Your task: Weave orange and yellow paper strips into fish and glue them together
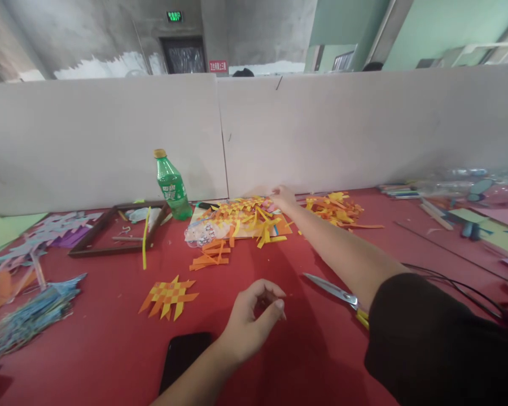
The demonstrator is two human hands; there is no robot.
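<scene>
My right hand (284, 197) reaches to the far side of the table, at the right edge of a pile of yellow and orange woven paper strips (248, 214). Its fingertips are small and partly lost against the pile, so a grip cannot be made out. Nearer to me, my left hand (254, 318) hovers over the red table (288, 361), fingers loosely curled, a gap inside the curl and nothing visible in it. Left of that hand lies a woven yellow and orange paper fish (169, 297). Loose orange strips (211, 255) lie in front of the pile.
Scissors (334, 290) with yellow handles lie below my right forearm. A black phone (184, 358) is beside my left forearm. A green bottle (172, 186) stands near the white partition (322, 129), by a brown frame (93, 237). More strips (336, 210) are heaped at right.
</scene>
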